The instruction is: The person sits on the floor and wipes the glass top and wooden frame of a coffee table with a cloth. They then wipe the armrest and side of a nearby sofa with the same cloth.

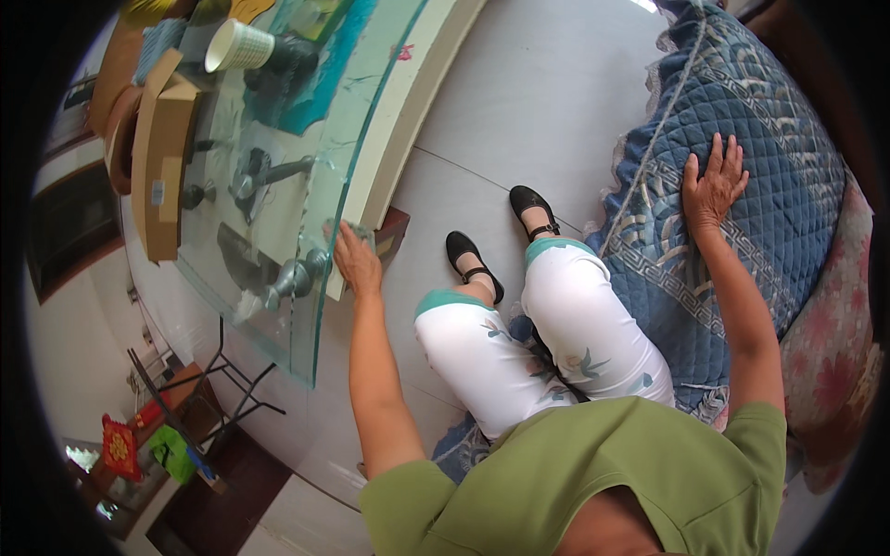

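At the edge of a glass table top [325,278] is my left hand [357,258], its fingers around a greyish cloth [361,235] that is partly hidden by the hand and the edge. To the right, my right hand [716,182] lies flat with fingers apart on a blue quilted seat cover [772,139]. I sit on the same covered seat, knees pointing towards the top of the view. Grey turned supports [295,278] show through the glass near my left hand.
A patterned paper cup [240,46] lies tilted on the glass, with an open cardboard box [163,167] at its far side. Below the glass is a pale lower shelf [400,111]. A folding metal stand [222,389] is on the floor at lower left.
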{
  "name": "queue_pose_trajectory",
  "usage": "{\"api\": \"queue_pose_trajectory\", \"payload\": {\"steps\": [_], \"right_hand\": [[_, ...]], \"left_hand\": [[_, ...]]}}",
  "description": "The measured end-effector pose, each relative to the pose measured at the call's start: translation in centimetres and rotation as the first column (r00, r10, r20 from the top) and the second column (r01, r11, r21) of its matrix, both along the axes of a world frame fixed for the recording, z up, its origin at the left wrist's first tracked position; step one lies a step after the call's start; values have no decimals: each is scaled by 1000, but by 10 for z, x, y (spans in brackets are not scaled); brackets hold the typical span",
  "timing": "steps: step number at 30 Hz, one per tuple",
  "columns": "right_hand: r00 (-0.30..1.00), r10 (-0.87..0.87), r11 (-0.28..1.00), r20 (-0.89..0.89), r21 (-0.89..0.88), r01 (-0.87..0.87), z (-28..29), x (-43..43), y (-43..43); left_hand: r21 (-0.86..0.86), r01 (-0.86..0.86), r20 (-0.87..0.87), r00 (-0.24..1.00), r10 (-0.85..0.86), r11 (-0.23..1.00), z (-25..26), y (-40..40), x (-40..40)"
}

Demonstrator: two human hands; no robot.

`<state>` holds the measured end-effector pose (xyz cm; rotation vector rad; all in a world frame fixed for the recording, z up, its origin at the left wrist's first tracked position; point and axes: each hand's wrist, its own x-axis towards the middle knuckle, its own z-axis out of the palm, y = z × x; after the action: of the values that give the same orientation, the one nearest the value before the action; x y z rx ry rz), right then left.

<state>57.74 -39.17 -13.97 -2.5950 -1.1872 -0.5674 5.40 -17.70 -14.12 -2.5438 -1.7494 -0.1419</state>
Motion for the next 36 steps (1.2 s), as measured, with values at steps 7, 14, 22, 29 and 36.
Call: {"api": "queue_pose_trajectory", "payload": {"steps": [7, 14, 22, 29, 36], "right_hand": [[1000, 1, 999, -5, -34, -1, 4, -7, 1], [1000, 5, 995, 2, -104, -4, 1, -5, -6], [1000, -9, 991, 13, -134, 11, -2, -1, -7], [998, -15, 990, 59, -142, 23, -6, 2, -10], [994, -74, 981, 79, -176, 87, -4, -4, -2]], "left_hand": [[7, -69, -26, 997, 69, 998, -12, 23, 21], [220, -51, 114, 993, 26, 974, -28, 122, 114], [214, -156, 94, 986, 138, 964, -27, 173, 178], [106, 297, 404, 859, -314, 949, -26, 113, 165], [-384, 311, 394, 907, -150, 870, 16, 30, 111]]}}
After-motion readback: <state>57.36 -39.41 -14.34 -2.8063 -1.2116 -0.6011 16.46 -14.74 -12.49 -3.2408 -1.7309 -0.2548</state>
